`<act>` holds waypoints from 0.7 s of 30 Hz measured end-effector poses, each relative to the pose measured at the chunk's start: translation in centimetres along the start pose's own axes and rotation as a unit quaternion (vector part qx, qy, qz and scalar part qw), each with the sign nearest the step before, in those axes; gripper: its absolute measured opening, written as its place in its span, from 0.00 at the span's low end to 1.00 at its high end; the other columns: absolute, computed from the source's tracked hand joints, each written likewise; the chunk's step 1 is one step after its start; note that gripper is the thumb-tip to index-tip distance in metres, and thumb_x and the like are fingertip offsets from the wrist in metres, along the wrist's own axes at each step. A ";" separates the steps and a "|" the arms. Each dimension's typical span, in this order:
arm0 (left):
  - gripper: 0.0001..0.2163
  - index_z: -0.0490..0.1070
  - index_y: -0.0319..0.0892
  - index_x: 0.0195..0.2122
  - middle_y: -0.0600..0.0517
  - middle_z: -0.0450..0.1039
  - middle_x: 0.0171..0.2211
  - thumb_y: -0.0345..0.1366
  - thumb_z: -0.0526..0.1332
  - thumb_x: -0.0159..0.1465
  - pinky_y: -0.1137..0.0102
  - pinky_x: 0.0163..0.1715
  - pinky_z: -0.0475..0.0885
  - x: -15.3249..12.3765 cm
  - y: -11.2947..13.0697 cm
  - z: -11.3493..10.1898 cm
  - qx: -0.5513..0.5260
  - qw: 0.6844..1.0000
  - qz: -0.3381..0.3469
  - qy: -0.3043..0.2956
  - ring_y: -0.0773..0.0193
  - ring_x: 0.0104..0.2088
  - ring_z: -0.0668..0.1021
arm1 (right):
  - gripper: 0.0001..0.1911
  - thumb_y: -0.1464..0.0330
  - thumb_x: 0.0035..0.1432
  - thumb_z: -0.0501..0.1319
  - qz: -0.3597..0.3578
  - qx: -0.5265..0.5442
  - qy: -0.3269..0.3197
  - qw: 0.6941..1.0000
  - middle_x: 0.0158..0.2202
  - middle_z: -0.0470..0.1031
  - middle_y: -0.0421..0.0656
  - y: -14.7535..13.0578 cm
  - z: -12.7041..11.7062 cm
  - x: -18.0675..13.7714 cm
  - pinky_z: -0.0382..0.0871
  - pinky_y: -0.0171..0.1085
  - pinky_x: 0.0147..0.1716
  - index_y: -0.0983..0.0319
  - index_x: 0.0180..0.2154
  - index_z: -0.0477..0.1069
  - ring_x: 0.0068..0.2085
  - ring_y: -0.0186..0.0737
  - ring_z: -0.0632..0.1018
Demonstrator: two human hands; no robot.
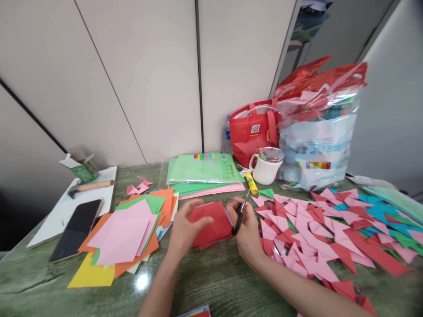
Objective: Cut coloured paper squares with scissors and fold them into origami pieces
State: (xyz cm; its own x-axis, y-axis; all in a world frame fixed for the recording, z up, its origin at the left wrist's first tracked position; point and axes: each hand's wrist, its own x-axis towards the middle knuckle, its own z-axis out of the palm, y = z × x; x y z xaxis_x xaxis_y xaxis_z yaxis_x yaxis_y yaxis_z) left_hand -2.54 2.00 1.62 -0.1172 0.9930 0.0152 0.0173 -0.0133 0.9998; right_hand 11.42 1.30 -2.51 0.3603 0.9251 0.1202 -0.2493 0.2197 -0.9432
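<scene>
A small stack of red paper squares lies on the table between my two hands. Over its left edge is my left hand, with thumb and fingers apart and nothing held between them. My right hand is closed around a pair of black-handled scissors at the stack's right side, the blades pointing up and away. Whether the right fingertips touch the red paper I cannot tell. Left of my left hand sits a loose pile of coloured paper squares, pink on top.
Many pink and red paper scraps cover the right side. Behind are green paper packs, a glue stick, a white mug, a red bag and a full plastic bag. A phone and hammer lie left.
</scene>
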 end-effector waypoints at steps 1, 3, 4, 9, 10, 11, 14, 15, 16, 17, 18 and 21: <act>0.25 0.74 0.42 0.39 0.45 0.74 0.46 0.26 0.73 0.37 0.50 0.58 0.53 -0.3 -0.2 0.2 0.101 0.993 0.036 -0.043 0.47 0.57 0.66 | 0.18 0.60 0.50 0.64 0.002 0.005 0.007 1.000 0.34 0.69 0.40 -0.1 0.0 0.1 0.68 0.37 0.36 0.58 0.41 0.63 0.36 0.38 0.73; 0.33 0.73 0.43 0.42 0.46 0.70 0.51 0.23 0.73 0.30 0.50 0.60 0.48 -0.6 -0.7 0.2 0.234 0.965 0.069 -0.094 0.46 0.61 0.59 | 0.18 0.59 0.50 0.63 0.010 0.011 0.012 1.000 0.33 0.68 0.39 -0.1 0.1 0.2 0.67 0.35 0.33 0.58 0.41 0.62 0.34 0.36 0.72; 0.35 0.72 0.43 0.43 0.45 0.69 0.52 0.22 0.73 0.29 0.50 0.59 0.50 -0.7 -1.0 0.2 0.276 0.952 0.065 -0.114 0.45 0.60 0.60 | 0.19 0.59 0.51 0.63 0.015 0.013 0.012 1.000 0.33 0.67 0.38 -0.1 0.1 0.3 0.66 0.34 0.32 0.58 0.41 0.62 0.33 0.35 0.71; 0.30 0.70 0.41 0.45 0.44 0.72 0.48 0.22 0.69 0.38 0.57 0.48 0.66 -0.7 -1.5 -0.4 0.358 0.919 0.025 -0.164 0.48 0.49 0.73 | 0.20 0.58 0.50 0.64 0.028 0.022 0.003 0.999 0.32 0.67 0.37 0.1 0.0 0.1 0.65 0.33 0.31 0.58 0.41 0.62 0.31 0.33 0.70; 0.28 0.70 0.41 0.44 0.45 0.72 0.47 0.22 0.68 0.39 0.58 0.47 0.66 -0.7 -1.5 -0.5 0.366 0.915 0.028 -0.165 0.49 0.48 0.74 | 0.20 0.58 0.49 0.64 0.029 0.024 0.000 0.999 0.32 0.67 0.37 0.1 -0.1 0.1 0.66 0.34 0.32 0.58 0.41 0.62 0.32 0.33 0.70; 0.27 0.70 0.41 0.43 0.45 0.73 0.45 0.22 0.68 0.40 0.59 0.46 0.67 -0.6 -1.5 -0.6 0.374 0.912 0.034 -0.163 0.49 0.46 0.74 | 0.20 0.58 0.49 0.64 0.030 0.026 -0.001 0.999 0.32 0.67 0.38 0.2 -0.1 0.1 0.66 0.34 0.32 0.58 0.41 0.62 0.32 0.33 0.70; 0.23 0.71 0.41 0.41 0.46 0.74 0.43 0.23 0.67 0.41 0.62 0.43 0.68 -0.7 -1.6 -0.8 0.383 0.908 0.064 -0.158 0.52 0.44 0.75 | 0.20 0.58 0.49 0.64 0.033 0.026 0.006 0.999 0.32 0.68 0.38 0.2 -0.1 0.2 0.67 0.34 0.32 0.58 0.41 0.63 0.31 0.33 0.70; 0.22 0.72 0.41 0.41 0.46 0.74 0.43 0.23 0.67 0.42 0.62 0.43 0.68 -0.6 -1.7 -0.8 0.380 0.908 0.074 -0.157 0.52 0.43 0.76 | 0.20 0.58 0.49 0.64 0.033 0.022 0.010 0.999 0.32 0.67 0.37 0.2 0.0 0.2 0.67 0.34 0.32 0.58 0.41 0.63 0.31 0.34 0.71; 0.21 0.72 0.42 0.40 0.46 0.74 0.43 0.24 0.66 0.43 0.62 0.43 0.67 -0.6 -1.7 -0.8 0.375 0.910 0.084 -0.156 0.52 0.43 0.76 | 0.20 0.58 0.49 0.64 0.033 0.020 0.014 0.999 0.32 0.67 0.37 0.2 0.0 0.2 0.67 0.34 0.32 0.58 0.41 0.63 0.32 0.34 0.71; 0.18 0.73 0.42 0.38 0.46 0.75 0.42 0.25 0.65 0.45 0.62 0.43 0.67 -0.6 -1.8 -0.8 0.368 0.912 0.091 -0.154 0.53 0.42 0.76 | 0.20 0.58 0.49 0.64 0.032 0.019 0.016 0.999 0.32 0.68 0.37 0.2 0.0 0.3 0.67 0.35 0.32 0.58 0.40 0.63 0.32 0.34 0.71; 0.13 0.74 0.42 0.36 0.47 0.76 0.40 0.26 0.64 0.47 0.63 0.42 0.67 -0.5 -1.8 -0.8 0.360 0.915 0.098 -0.151 0.53 0.41 0.77 | 0.19 0.58 0.48 0.65 0.031 0.020 0.016 0.999 0.32 0.68 0.37 0.2 0.0 0.3 0.68 0.35 0.33 0.58 0.40 0.63 0.33 0.35 0.72; 0.08 0.74 0.42 0.28 0.47 0.78 0.34 0.30 0.55 0.57 0.64 0.40 0.68 -0.1 -1.6 -0.7 0.337 0.926 0.116 -0.121 0.55 0.38 0.78 | 0.20 0.59 0.47 0.66 0.031 0.023 -0.006 0.999 0.34 0.71 0.40 0.2 0.0 0.3 0.69 0.40 0.39 0.59 0.40 0.64 0.37 0.39 0.75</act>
State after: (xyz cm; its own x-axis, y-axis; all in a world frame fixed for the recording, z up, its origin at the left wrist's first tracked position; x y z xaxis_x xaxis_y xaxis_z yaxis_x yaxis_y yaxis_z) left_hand -3.24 1.79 0.04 0.1912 0.9711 0.1431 0.6404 -0.2339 0.7316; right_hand 11.49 1.60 -2.67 0.3326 0.9408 0.0649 -0.3130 0.1751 -0.9335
